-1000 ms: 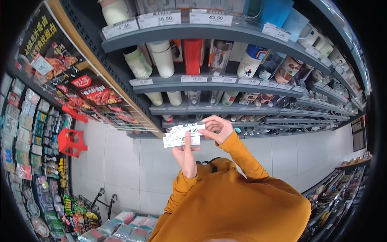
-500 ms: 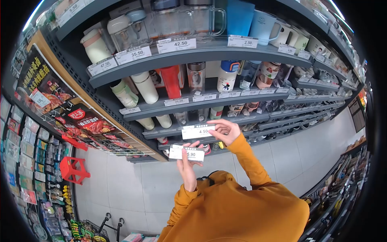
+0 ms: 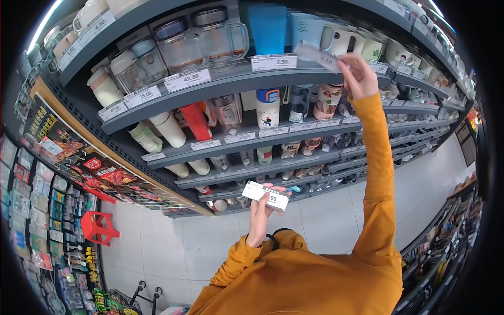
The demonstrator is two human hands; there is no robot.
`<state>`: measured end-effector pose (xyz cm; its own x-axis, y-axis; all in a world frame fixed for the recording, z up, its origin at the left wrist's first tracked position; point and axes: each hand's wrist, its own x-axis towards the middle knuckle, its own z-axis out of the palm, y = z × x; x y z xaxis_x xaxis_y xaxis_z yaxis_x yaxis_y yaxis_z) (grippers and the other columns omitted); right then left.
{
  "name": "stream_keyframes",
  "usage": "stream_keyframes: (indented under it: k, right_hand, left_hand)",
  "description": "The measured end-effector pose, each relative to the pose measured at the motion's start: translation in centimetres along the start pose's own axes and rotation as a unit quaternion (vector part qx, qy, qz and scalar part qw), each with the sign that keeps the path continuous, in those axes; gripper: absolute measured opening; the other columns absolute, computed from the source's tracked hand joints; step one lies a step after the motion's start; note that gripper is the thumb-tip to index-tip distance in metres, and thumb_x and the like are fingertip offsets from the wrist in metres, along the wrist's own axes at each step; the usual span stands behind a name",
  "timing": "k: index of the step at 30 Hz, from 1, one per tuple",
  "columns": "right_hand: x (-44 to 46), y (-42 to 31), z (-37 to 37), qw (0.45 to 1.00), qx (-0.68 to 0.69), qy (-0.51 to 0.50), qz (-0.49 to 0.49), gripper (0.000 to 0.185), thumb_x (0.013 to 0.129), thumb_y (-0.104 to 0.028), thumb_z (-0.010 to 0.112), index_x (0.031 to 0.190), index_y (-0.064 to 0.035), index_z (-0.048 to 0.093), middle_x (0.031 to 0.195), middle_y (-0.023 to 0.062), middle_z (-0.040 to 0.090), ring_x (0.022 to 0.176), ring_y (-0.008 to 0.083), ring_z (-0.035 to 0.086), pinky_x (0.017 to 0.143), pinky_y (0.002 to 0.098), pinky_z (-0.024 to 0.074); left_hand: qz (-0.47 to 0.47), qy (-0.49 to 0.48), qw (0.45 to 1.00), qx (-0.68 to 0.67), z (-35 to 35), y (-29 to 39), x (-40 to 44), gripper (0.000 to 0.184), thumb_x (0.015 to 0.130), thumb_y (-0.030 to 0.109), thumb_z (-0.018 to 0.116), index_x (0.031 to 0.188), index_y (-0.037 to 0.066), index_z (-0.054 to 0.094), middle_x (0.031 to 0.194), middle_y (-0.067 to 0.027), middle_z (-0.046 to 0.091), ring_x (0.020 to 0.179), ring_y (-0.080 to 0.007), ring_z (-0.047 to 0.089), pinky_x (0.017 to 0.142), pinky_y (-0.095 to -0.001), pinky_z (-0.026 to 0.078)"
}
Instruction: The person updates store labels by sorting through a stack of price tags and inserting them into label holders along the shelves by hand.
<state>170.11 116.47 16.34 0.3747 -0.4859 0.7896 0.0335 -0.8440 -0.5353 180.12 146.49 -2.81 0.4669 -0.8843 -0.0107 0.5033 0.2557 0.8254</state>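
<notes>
My right hand (image 3: 359,76) is raised at the upper shelf edge, its fingers pinching one end of a price tag (image 3: 318,56) that is blurred by motion. The tag is in front of a light blue mug (image 3: 308,30) and just right of the mounted 2.50 price label (image 3: 274,62). Lower down, my left hand (image 3: 261,215) grips a white price tag (image 3: 266,196) with ".90" showing, thumb across its front. Whether more tags lie beneath it I cannot tell.
Glass mugs (image 3: 173,44) and a blue cup (image 3: 268,29) line the upper shelf. Bottles, including a white one with a blue lid (image 3: 268,108), fill the shelf below. Snack packets (image 3: 94,163) hang at left, and a red stool (image 3: 100,228) stands on the floor.
My right hand has moved up and right, carrying its tag from near my left hand to the upper shelf edge. My left hand has shifted slightly right, and its tag is now tilted.
</notes>
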Motion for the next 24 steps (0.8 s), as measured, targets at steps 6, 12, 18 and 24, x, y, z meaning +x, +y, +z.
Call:
stream_keyframes:
  k: [6,12,18,24]
  right_hand:
    - [5.6,2.0,-1.8,0.991,-0.006,-0.129,0.047,0.017,0.094,-0.015,0.058,0.106,-0.0028,0.058,0.093,0.0054,0.067,0.050,0.0051,0.054,0.043,0.0175,0.0392]
    - [7.6,4.0,-2.6,0.977,0.057,-0.191,0.071,0.018,0.095,-0.018,0.058,0.108,-0.0062,0.056,0.097,0.0095,0.068,0.044,0.0090,0.057,0.037,0.0184,0.0400]
    - [7.7,4.7,-3.0,0.961,0.094,-0.236,0.112,0.018,0.095,-0.020,0.057,0.108,-0.0075,0.056,0.100,0.0117,0.068,0.046,0.0117,0.060,0.037,0.0207,0.0427]
    - [8.0,5.3,-3.2,0.952,0.108,-0.261,0.118,0.020,0.095,-0.021,0.058,0.109,-0.0068,0.057,0.102,0.0122,0.068,0.047,0.0126,0.062,0.038,0.0211,0.0439]
  left_hand:
    - [0.021,-0.013,0.999,0.027,6.0,-1.2,1.0,0.039,0.104,0.022,0.032,0.135,-0.002,0.032,0.123,-0.0180,0.057,0.108,-0.0278,0.062,0.060,-0.0277,0.053]
    - [0.033,0.019,0.999,0.038,9.5,-3.5,1.1,0.039,0.103,0.022,0.035,0.132,-0.004,0.040,0.125,-0.0172,0.058,0.107,-0.0247,0.063,0.055,-0.0242,0.052]
    - [0.032,0.055,0.997,0.044,11.5,-4.9,1.0,0.039,0.102,0.023,0.039,0.130,-0.004,0.042,0.123,-0.0170,0.060,0.104,-0.0226,0.064,0.048,-0.0215,0.048]
    - [0.023,0.083,0.996,0.031,12.0,-5.2,1.0,0.039,0.102,0.023,0.040,0.132,-0.003,0.041,0.121,-0.0171,0.060,0.104,-0.0233,0.064,0.052,-0.0214,0.049]
